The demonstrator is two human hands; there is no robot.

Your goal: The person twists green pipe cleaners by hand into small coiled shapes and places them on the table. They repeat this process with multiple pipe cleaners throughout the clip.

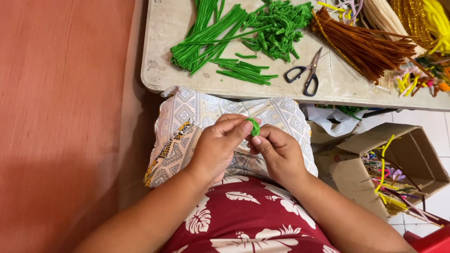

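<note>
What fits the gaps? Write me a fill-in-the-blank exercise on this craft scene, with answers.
1. Both hands pinch a small curled pipe cleaner coloured ____.
2. The scissors on the table have handles coloured ____.
3. The bundle of brown pipe cleaners lies to the ____ of the scissors.
4. The cardboard box with loose stems stands on the ____.

Missing words: green; black; right; floor.

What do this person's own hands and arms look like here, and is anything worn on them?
Both forearms are bare to the bottom edge of the frame: no sleeves, gloves, watch or bracelets in view. The left hand and right hand show no rings, and the nails that can be seen are short and unpainted. Below the arms is a dark red garment with a white leaf and flower print.
</note>
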